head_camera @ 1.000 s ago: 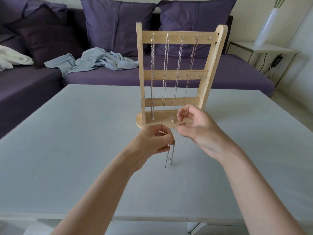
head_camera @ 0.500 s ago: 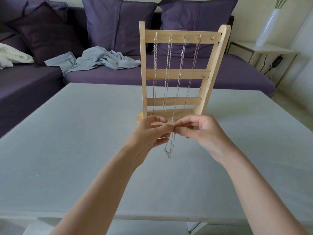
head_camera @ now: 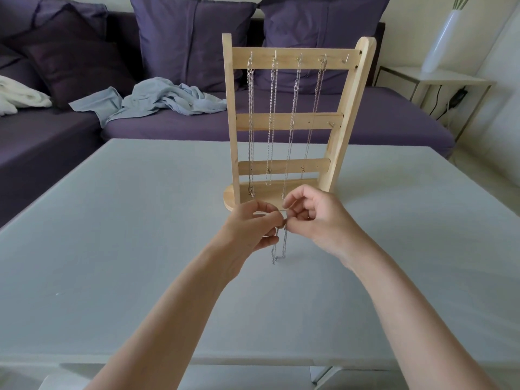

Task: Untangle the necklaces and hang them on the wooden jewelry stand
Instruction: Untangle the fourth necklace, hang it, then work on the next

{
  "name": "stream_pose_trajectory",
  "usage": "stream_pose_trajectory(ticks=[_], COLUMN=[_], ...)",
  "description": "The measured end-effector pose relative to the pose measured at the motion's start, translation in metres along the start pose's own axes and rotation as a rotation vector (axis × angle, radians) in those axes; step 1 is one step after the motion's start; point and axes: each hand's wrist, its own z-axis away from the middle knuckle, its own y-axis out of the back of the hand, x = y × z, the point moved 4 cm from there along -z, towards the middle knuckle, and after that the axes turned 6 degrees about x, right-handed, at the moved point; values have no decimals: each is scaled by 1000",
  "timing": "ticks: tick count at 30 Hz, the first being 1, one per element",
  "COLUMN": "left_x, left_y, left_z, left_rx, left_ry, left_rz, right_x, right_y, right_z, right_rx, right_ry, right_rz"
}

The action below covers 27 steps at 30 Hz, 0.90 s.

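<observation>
The wooden jewelry stand (head_camera: 289,121) stands upright on the grey table (head_camera: 140,249), with several silver chains (head_camera: 271,122) hanging from its top-bar hooks; the rightmost hook (head_camera: 345,59) is bare. Just in front of its base, my left hand (head_camera: 253,229) and my right hand (head_camera: 312,218) meet fingertip to fingertip. Both pinch the top of a thin silver necklace (head_camera: 279,247), which dangles in a loop between them above the table.
A purple sofa (head_camera: 281,119) with cushions runs behind the table, with a crumpled light-blue cloth (head_camera: 157,99) and a white towel (head_camera: 19,94) on it. A white vase (head_camera: 441,38) stands on a side table (head_camera: 433,77) at the right.
My hands have risen slightly and come together on the necklace's top. The chain hung from my left hand alone a second ago; now both hands pinch it.
</observation>
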Motion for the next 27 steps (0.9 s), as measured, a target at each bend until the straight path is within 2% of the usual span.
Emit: stream_pose_trajectory(ticks=[7,11,16,21,24,27], left_x=[6,5,4,8,11,11], left_y=[1,-3,-3,-1,1,4], left_z=[0,2,3,0,0,-1], left_rx=[-45,-87,-93,-42,-3,40], left_ry=[1,2,-34,-86,-74,-93], left_rz=[62,8,-30,33,122,100], right_x=[2,2,1,1,0,4], right_y=[21,14,14,18,18,16], right_z=[-2,-1,-1,0,1,3], right_rx=[92,45,62,58,-7,-38], right_ry=[-112,-112,-140,-124,-134,-156], right_rz=[-280,-304,-399,-303,-285,-167])
